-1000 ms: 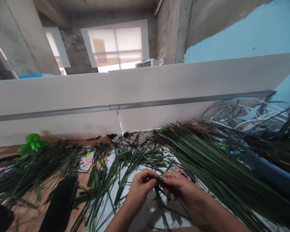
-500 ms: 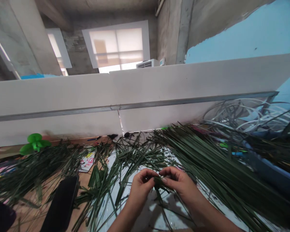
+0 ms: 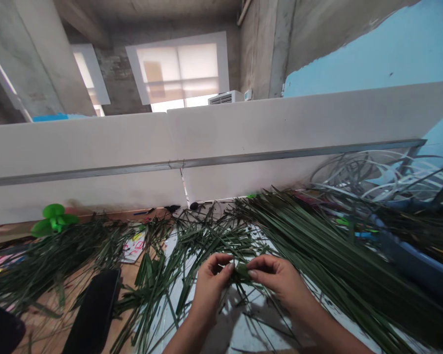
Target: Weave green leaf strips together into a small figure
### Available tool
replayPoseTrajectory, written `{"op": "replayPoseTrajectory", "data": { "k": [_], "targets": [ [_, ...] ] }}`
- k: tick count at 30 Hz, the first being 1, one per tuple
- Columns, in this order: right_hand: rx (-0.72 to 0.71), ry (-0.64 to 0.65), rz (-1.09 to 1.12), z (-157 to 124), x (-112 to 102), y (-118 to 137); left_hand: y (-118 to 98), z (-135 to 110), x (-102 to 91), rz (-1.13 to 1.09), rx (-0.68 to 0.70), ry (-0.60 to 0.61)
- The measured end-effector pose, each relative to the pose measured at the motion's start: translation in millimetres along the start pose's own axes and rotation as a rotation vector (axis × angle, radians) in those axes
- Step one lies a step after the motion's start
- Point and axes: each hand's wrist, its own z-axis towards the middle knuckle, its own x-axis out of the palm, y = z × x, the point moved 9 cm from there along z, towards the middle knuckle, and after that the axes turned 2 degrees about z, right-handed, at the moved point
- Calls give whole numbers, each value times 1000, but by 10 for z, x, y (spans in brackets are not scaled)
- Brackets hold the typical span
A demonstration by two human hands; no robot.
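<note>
Head view: left hand [image 3: 210, 290] and right hand [image 3: 276, 282] sit almost closed, their fingertips pinching a small leaf bundle [image 3: 242, 271] between them, its long axis lying crosswise (ends hidden by fingers), with loose strands trailing toward the body. Long palm strips [image 3: 328, 250] press close on the right; a white sheet [image 3: 243, 334] shows below the hands.

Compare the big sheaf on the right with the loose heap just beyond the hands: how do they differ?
The sheaf of long leaf strips lies in a dense, roughly parallel mass, while the loose heap of leaf strips crosses at all angles. The sheaf's strips look longer than the heap's pieces, and the sheaf covers more of the table. Both are narrow and dark green.
</note>
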Motion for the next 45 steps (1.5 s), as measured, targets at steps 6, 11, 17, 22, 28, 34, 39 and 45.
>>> {"op": "replayPoseTrajectory", "data": {
  "k": [6,11,17,22,28,34,39,45],
  "targets": [
    [-32,-30,-68,-26,-5,39,1,-32,14,-32,-59,-5],
    [-115,-47,-156,-69,3,170,9,-31,56,-71,-38,48],
    [-280,-96,-380,-151,-7,364,20,-27,66,-62,-18,69],
    [-361,-101,-448,-201,15,420,12,-30,87,-93,-22,87],
    [-448,-75,-504,-263,68,501,23,-25,92,-112,-24,97],
    [-495,-57,-574,-264,98,518,34,-8,69,-90,-20,82],
    [-552,-43,-621,-309,126,526,44,3,65,-109,-29,74],
    [-631,-28,-690,-351,185,583,17,-8,72,-111,-35,74]
  ]
}}
